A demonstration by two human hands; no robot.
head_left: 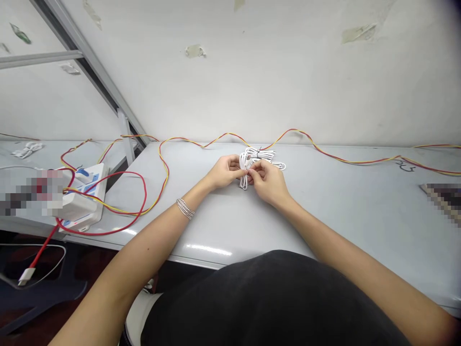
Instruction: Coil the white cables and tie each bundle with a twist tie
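Observation:
A coiled white cable bundle (260, 157) lies on the grey table (342, 202), near the far wall. My left hand (226, 171) pinches part of the white cable from the left, fingers closed. My right hand (268, 181) meets it from the right, fingertips pinched on the same small loop of cable. A second loop hangs below the fingers at the table surface. A silver bracelet (185, 208) is on my left wrist.
A red and yellow wire pair (324, 151) runs along the table's back edge and loops left to a white power strip (84, 197). A red cable with a white plug (27, 276) hangs off the left edge. Another white cable bundle (27, 150) lies far left.

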